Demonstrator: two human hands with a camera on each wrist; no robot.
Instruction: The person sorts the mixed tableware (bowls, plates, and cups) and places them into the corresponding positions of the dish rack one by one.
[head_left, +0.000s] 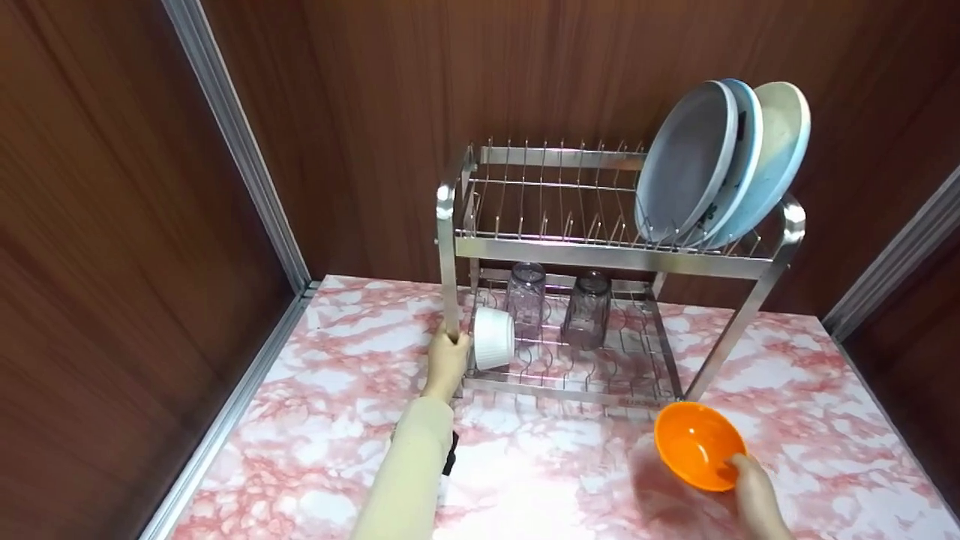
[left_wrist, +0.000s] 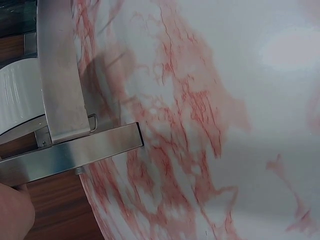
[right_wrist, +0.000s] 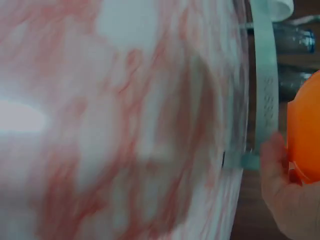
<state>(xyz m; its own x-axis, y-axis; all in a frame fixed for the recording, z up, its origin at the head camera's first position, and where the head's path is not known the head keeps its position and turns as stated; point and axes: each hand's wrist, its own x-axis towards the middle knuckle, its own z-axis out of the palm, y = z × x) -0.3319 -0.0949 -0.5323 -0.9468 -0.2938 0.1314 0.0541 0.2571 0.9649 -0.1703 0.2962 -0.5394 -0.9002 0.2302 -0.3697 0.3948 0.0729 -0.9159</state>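
Note:
My right hand [head_left: 756, 491] grips an orange bowl [head_left: 694, 442] by its rim, thumb on the inner side. The bowl is tilted with its inside toward the head camera, in front of the rack's right leg. In the right wrist view, the fingers [right_wrist: 274, 155] lie along the bowl's side [right_wrist: 306, 130]. My left hand [head_left: 446, 360] grips the left post of a two-tier metal dish rack [head_left: 615, 253] low down. Only a bit of that hand [left_wrist: 15, 212] shows in the left wrist view. Just right of it, a white ribbed cup [head_left: 493, 339] lies sideways on the lower tier.
Two clear glasses [head_left: 526, 300] [head_left: 587, 311] stand upside down on the lower tier. Several plates [head_left: 686, 161] lean upright at the right of the upper tier. The table [head_left: 337, 442] has a red-and-white marbled top, with wooden panels [head_left: 375, 112] behind and at both sides.

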